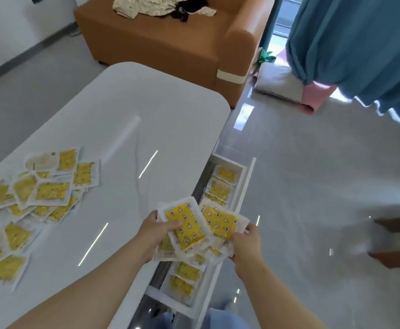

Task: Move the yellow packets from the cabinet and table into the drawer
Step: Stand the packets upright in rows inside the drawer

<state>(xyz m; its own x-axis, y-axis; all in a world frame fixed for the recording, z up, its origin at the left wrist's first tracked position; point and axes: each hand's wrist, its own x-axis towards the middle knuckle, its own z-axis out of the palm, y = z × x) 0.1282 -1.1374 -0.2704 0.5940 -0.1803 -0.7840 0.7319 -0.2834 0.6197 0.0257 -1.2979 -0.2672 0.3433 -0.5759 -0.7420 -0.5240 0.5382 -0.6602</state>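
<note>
Both hands hold a fanned bunch of yellow packets (189,225) above the open white drawer (246,184) on the table's right side. My left hand (156,232) grips the bunch from the left, thumb on the top packet. My right hand (246,243) grips it from the right. Several yellow packets (220,186) lie in the drawer, at its far end and near end. A scattered pile of yellow packets (44,191) lies on the white table (123,119) at the left, with more packets (6,248) near the left edge.
An orange sofa (170,43) with crumpled clothes stands beyond the table. Blue curtains (360,48) hang at the right, with pink and white mats (296,91) below them. Glossy grey floor lies to the right of the drawer. My knees show at the bottom edge.
</note>
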